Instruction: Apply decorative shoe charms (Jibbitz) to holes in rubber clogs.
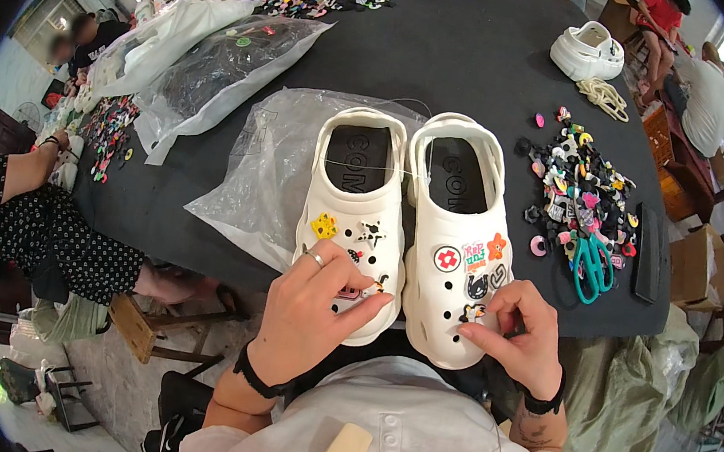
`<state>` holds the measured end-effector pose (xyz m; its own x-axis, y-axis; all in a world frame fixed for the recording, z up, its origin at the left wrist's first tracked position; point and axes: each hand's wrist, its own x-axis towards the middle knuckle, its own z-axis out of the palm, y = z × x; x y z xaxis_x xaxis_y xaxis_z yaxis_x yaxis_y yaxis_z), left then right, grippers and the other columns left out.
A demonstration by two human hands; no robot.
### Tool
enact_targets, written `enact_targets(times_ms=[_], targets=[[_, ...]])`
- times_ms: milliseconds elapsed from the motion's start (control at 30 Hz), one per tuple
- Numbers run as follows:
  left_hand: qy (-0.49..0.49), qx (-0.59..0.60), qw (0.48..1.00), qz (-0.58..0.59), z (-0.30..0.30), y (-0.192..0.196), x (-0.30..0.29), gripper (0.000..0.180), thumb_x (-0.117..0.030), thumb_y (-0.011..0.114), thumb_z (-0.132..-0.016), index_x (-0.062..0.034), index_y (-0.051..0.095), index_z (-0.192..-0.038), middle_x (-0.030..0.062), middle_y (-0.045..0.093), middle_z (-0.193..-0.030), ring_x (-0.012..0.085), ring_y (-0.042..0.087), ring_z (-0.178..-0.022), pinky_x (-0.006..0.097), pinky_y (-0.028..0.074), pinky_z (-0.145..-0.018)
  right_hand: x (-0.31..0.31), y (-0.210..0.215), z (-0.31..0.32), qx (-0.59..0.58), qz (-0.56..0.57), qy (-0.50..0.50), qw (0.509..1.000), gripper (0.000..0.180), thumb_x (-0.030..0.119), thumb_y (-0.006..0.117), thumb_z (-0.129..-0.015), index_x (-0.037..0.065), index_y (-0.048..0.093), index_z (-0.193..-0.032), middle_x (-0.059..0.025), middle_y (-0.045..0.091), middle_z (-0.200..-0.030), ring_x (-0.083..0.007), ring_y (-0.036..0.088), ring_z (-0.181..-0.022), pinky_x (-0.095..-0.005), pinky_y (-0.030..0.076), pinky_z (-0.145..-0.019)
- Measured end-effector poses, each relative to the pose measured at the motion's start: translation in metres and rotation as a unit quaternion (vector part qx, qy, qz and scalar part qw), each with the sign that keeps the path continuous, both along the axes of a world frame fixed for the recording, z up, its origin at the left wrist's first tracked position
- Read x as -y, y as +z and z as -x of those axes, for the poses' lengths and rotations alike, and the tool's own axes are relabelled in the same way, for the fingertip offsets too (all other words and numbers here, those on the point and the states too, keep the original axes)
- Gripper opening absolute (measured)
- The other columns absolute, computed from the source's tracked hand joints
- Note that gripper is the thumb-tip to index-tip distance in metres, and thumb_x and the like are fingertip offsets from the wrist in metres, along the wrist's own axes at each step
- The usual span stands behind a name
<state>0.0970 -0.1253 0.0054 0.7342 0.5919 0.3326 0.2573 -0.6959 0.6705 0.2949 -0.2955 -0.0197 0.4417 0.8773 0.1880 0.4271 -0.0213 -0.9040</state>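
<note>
charm pile point(584, 193) right of clogs point(428, 242)

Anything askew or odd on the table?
Mildly: the teal scissors lie mixed into the loose charm heap, blades not clearly visible, a tool among small parts. The white clogs show no plain damage.

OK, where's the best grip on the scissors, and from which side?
Probably the teal handles, right hand coming from the person's side: the loops point that way, mostly clear of the charms; the blades can't be made out.
</note>
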Motion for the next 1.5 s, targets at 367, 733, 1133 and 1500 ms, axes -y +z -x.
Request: enact_targets(times_ms=[367,733,1133,1500], targets=[[0.038,0.042,0.998,-0.034,-0.001,-0.014,-0.001,0.031,-0.016,0.086,-0.069,-0.0063,0.057,-0.073,0.0035,0.053,-0.071,0.0165,0.053,-0.056,0.03,0.043,-0.049,0.0,-0.006,0.005,0.008,-0.027,-0.024,0.999,0.033,0.015,0.088,-0.069,0.006,0.061,-0.086,0.0021,0.048,-0.071,-0.0058,0.037,-0.056,-0.0222,0.031,-0.049],[0.017,0.034,0.997,0.065,0.027,-0.01,-0.023,0.045,-0.018,0.091,-0.061,-0.0071,0.059,-0.092,0.0006,0.051,-0.084,0.0107,0.044,-0.064,0.024,0.04,-0.057,0.002,-0.006,0.003,0.012,-0.029,-0.021,0.999,0.033,0.015,0.087,-0.069,0.005,0.061,-0.086,0.0023,0.05,-0.072,-0.0058,0.037,-0.056,-0.0222,0.031,-0.049],[-0.054,-0.157,0.986,-0.03,0.016,0.014,-0.032,0.04,-0.038,0.08,-0.074,-0.0064,0.055,-0.079,0.0062,0.048,-0.077,0.0225,0.054,-0.06,0.034,0.045,-0.054,0.002,-0.005,0.002,-0.005,-0.014,-0.016,1.0,0.033,0.015,0.088,-0.069,0.005,0.061,-0.084,0.0023,0.053,-0.075,-0.0054,0.036,-0.055,-0.0216,0.03,-0.049],[-0.162,-0.118,0.961,-0.19,0.023,-0.003,-0.043,0.018,-0.015,0.068,-0.086,-0.0028,0.056,-0.091,0.0107,0.057,-0.089,0.0282,0.062,-0.07,0.036,0.053,-0.058,0.001,-0.007,0.0,-0.001,-0.022,-0.01,1.0,0.033,0.014,0.088,-0.068,0.005,0.061,-0.084,0.0018,0.053,-0.074,-0.0051,0.035,-0.054,-0.0216,0.029,-0.049]])
